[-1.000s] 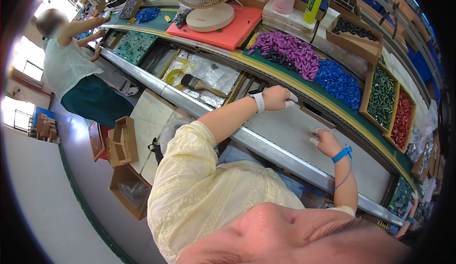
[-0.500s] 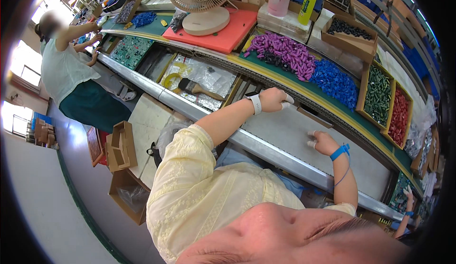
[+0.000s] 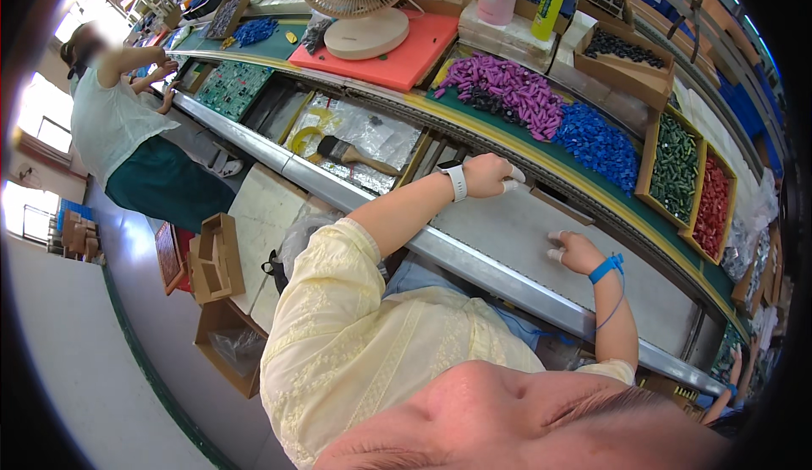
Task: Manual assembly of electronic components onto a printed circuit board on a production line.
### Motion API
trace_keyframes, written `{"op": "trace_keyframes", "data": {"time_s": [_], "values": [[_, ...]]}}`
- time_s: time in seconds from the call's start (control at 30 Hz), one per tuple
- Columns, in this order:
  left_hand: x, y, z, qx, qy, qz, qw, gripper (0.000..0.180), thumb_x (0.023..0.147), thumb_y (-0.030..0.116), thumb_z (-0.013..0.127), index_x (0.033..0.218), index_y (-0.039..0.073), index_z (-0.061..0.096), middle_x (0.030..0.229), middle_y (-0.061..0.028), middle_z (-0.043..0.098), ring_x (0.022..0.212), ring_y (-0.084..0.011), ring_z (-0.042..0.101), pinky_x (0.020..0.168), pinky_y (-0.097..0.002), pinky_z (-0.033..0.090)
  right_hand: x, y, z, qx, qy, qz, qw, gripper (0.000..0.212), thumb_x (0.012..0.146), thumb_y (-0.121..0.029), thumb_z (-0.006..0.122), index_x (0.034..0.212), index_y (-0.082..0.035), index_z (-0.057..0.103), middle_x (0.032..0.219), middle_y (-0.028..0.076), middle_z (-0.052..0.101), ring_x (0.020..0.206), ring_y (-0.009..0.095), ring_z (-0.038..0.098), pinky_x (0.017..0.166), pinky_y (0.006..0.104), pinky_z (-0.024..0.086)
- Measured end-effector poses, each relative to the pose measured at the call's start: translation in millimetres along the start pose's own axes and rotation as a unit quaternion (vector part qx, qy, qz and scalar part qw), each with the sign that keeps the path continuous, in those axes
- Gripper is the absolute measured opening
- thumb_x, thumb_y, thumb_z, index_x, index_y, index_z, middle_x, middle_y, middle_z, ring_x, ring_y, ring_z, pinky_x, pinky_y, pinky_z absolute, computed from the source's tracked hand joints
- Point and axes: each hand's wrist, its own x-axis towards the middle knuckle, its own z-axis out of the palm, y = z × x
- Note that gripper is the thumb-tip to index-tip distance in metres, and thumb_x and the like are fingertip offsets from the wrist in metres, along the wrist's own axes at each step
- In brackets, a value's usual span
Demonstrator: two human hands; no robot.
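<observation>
Your left hand point(image 3: 493, 175) sits at the middle of the frame, closed into a loose fist with taped fingertips resting on the grey counter point(image 3: 584, 288); whether it pinches anything, you cannot tell; a white wristband point(image 3: 457, 182) circles that wrist. Your right hand point(image 3: 573, 252) lies right of centre on the same grey surface, fingers curled down with the taped tips touching it, a blue wrist strap point(image 3: 606, 268) on the wrist; nothing shows in its grip.

Just beyond your left hand, up the frame, lies a purple heap of small parts point(image 3: 507, 89), and beside it to the right a blue heap point(image 3: 596, 140); further right stand a cardboard tray of green parts point(image 3: 675, 165) and one of red parts point(image 3: 715, 208). Left of your left hand a paintbrush point(image 3: 355, 155) lies on a clear plastic sheet point(image 3: 372, 131); above it a cream desk fan point(image 3: 359, 5) stands on an orange mat point(image 3: 414, 55). At the upper left of the frame another person point(image 3: 118, 123) works at the same line, well apart from you; open cardboard boxes point(image 3: 216, 258) sit on the floor at the lower left.
</observation>
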Motion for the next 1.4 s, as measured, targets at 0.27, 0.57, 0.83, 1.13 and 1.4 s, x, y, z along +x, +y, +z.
{"op": "trace_keyframes", "data": {"time_s": [0.27,0.57,0.83,1.13,1.4], "values": [[-2.3,4.4,-4.1,0.014,0.002,-0.013,1.000,0.026,0.082,0.022,0.057,0.103,0.008,0.065,0.096,-0.0167,0.064,0.088,-0.0327,0.060,0.081,-0.0383,0.047,0.2,-0.5,-0.4,-0.001,0.005,-0.005,1.000,0.041,0.079,-0.024,0.063,0.113,-0.002,0.057,0.103,0.022,0.060,0.094,0.035,0.057,0.083,0.0398,0.045],[-1.6,3.5,-3.3,0.000,-0.006,-0.014,1.000,0.027,0.082,0.024,0.057,0.104,0.010,0.064,0.094,-0.0177,0.064,0.086,-0.0335,0.060,0.079,-0.0393,0.047,-0.7,-1.0,-1.0,-0.003,0.009,0.004,1.000,0.041,0.077,-0.023,0.065,0.111,-0.001,0.058,0.094,0.020,0.061,0.085,0.034,0.058,0.077,0.0392,0.046],[-3.6,7.3,-6.3,0.009,-0.005,-0.013,1.000,0.028,0.083,0.025,0.056,0.104,0.010,0.064,0.095,-0.0176,0.064,0.087,-0.0333,0.060,0.080,-0.0390,0.047,-0.2,1.9,1.5,0.010,0.025,-0.003,1.000,0.040,0.077,-0.022,0.065,0.111,-0.002,0.058,0.092,0.020,0.061,0.083,0.032,0.059,0.076,0.0386,0.046],[-2.3,3.4,-2.9,0.006,-0.006,-0.007,1.000,0.028,0.083,0.024,0.056,0.104,0.008,0.064,0.097,-0.0179,0.063,0.089,-0.0331,0.060,0.082,-0.0386,0.046,-1.3,-3.9,-1.2,-0.002,0.020,0.008,1.000,0.040,0.077,-0.023,0.065,0.112,-0.003,0.058,0.092,0.020,0.062,0.084,0.032,0.059,0.077,0.0384,0.046],[-2.6,5.3,-4.2,0.006,0.010,0.007,1.000,0.027,0.081,0.022,0.055,0.101,0.007,0.065,0.094,-0.0167,0.064,0.087,-0.0333,0.060,0.081,-0.0396,0.047,0.2,0.6,-0.3,0.011,0.009,0.005,1.000,0.042,0.077,-0.023,0.065,0.114,-0.004,0.057,0.095,0.020,0.062,0.087,0.033,0.059,0.079,0.0393,0.046]]}}
